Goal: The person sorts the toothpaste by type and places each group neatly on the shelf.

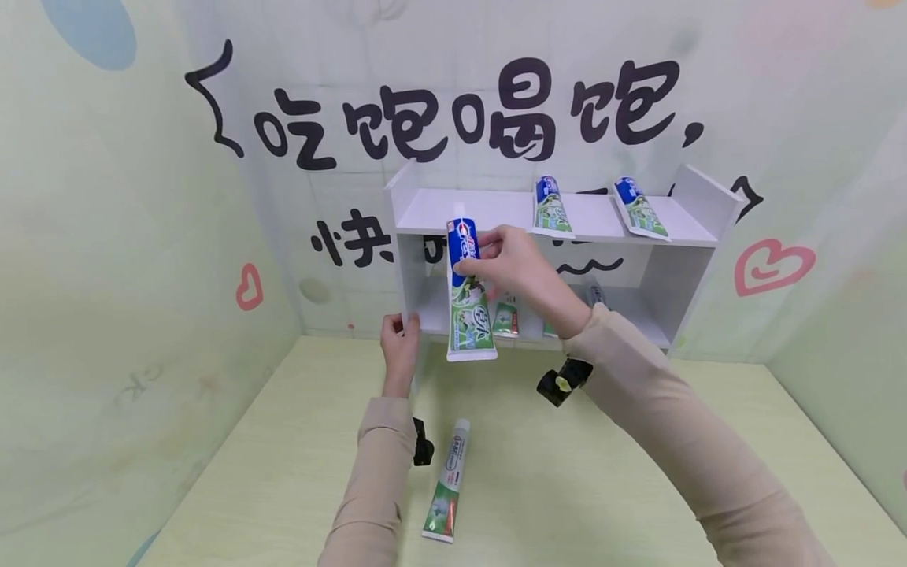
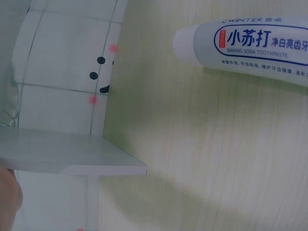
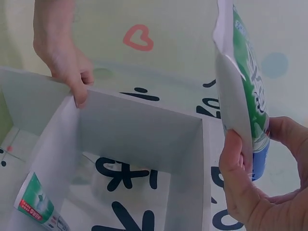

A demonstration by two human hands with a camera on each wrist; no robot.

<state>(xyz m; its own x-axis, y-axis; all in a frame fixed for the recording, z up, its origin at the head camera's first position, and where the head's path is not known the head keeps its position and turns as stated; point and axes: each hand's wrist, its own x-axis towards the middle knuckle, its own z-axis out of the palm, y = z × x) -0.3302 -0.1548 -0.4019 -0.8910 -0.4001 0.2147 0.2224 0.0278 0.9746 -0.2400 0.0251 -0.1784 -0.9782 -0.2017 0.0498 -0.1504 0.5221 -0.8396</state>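
Observation:
My right hand (image 1: 520, 264) pinches a blue and green toothpaste tube (image 1: 470, 315) near its cap end, thumb on the front. The tube stands almost upright, cap up, in front of the left part of a white two-tier shelf (image 1: 595, 213). In the right wrist view the tube (image 3: 240, 82) appears edge-on, between thumb and fingers. My left hand (image 1: 400, 346) grips the shelf's left side panel at the lower board, its thumb over the front edge in the right wrist view. Below, a grey and green toothpaste tube (image 1: 445, 488) lies on the table.
Two blue and green tubes, one mid-shelf (image 1: 553, 209) and another further right (image 1: 641, 209), lie on the top board. Several tubes, including a green one (image 1: 506, 316), lie on the lower board, partly hidden by my right arm. Printed walls enclose the table (image 1: 283, 472).

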